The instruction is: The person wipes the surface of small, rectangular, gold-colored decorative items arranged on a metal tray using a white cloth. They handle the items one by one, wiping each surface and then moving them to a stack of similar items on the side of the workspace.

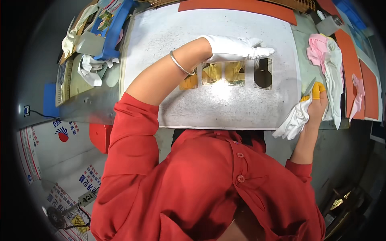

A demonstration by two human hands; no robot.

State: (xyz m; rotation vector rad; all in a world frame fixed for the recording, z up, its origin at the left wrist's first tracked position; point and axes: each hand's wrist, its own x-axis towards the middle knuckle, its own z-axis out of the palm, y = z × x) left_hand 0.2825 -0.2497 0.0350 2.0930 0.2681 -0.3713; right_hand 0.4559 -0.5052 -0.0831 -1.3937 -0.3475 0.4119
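Observation:
My left hand, in a white glove, stretches across the white-topped table with its fingers extended. Its fingertips are beside the upper end of a dark, shiny rectangular plate with a patterned border. Below the glove lie more mirror-like plates with golden reflections: one plate, another plate and a third plate, partly covered by my wrist. At the table's right edge, my right hand, with yellow covers on its fingertips, is closed on a white cloth. A thin grey pointed piece sticks up beside these fingers.
A blue bin and crumpled white cloths are at the left. Pink cloth and white cloth hang at the right, next to orange boards. An orange strip borders the far edge.

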